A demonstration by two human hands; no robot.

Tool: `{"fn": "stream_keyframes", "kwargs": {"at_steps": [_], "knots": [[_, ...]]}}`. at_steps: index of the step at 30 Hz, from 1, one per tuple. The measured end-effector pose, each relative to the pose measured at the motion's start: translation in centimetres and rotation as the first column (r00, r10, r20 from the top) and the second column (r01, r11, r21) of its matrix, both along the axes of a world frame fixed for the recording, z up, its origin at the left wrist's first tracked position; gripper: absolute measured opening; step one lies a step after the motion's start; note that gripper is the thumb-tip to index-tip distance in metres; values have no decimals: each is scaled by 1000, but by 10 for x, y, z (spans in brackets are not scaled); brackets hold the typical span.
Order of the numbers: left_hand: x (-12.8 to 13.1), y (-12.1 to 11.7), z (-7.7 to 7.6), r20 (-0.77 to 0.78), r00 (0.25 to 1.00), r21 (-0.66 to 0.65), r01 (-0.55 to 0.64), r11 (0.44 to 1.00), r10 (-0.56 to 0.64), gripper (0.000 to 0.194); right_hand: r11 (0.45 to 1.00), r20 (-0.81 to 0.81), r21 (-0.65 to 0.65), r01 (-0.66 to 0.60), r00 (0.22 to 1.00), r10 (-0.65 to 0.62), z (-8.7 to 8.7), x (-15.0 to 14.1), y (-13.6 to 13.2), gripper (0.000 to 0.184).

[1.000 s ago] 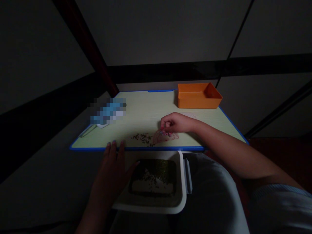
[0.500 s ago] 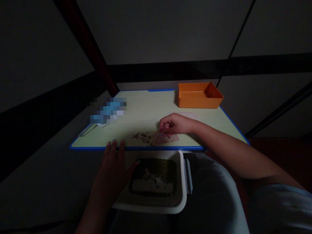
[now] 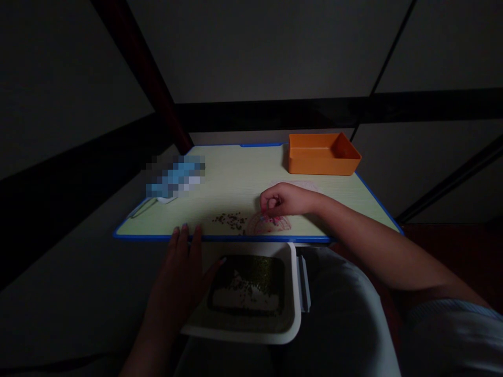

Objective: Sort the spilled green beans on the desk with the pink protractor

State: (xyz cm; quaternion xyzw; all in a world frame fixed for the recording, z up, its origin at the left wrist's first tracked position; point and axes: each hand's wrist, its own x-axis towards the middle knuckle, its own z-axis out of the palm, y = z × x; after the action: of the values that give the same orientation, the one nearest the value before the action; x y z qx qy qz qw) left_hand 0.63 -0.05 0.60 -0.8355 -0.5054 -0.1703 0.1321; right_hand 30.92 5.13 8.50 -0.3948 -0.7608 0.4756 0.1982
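My right hand (image 3: 288, 199) is closed, fingertips pinched together low over a red-patterned, half-round piece (image 3: 271, 224) at the table's near edge. Whatever the fingertips hold is too small and dim to make out. Just left of that piece lies a loose scatter of small dark seeds or beans (image 3: 231, 221). My left hand (image 3: 184, 272) is open, with its fingers stretched to the table edge and its thumb over a white tub (image 3: 293, 314). Inside the tub are many small dark-green grains (image 3: 251, 272), with part of its pale floor showing.
An orange open box (image 3: 324, 165) stands at the far right of the pale, blue-edged table (image 3: 228, 178). Behind my right hand lies a faint pinkish flat patch (image 3: 308, 185). A blurred-out blue and white item (image 3: 175, 178) rests at the left. Dark panels rise behind.
The view has shifted very slightly. Both hands stay in nearly the same places, with the right fingertips still pinched over the red-patterned piece.
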Motion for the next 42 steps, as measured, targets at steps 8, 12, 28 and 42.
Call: {"fn": "stream_keyframes", "kwargs": {"at_steps": [8,12,28,42], "knots": [[-1,0,0,-35,999,-2,-4,1000,4,88,998,-8,26,56,998,-56,1,-3,-1,5],[-1,0,-1,-25,1000,-1,-5,1000,5,87,998,-8,4,58,998,-57,0,-4,-2,5],[0,-1,1,-35,999,-4,-11,1000,11,90,986,60,119,117,990,-125,-4,-2,3,3],[1,-1,0,-51,999,23,-8,1000,9,89,983,39,144,110,992,-117,-7,-6,2,2]]}}
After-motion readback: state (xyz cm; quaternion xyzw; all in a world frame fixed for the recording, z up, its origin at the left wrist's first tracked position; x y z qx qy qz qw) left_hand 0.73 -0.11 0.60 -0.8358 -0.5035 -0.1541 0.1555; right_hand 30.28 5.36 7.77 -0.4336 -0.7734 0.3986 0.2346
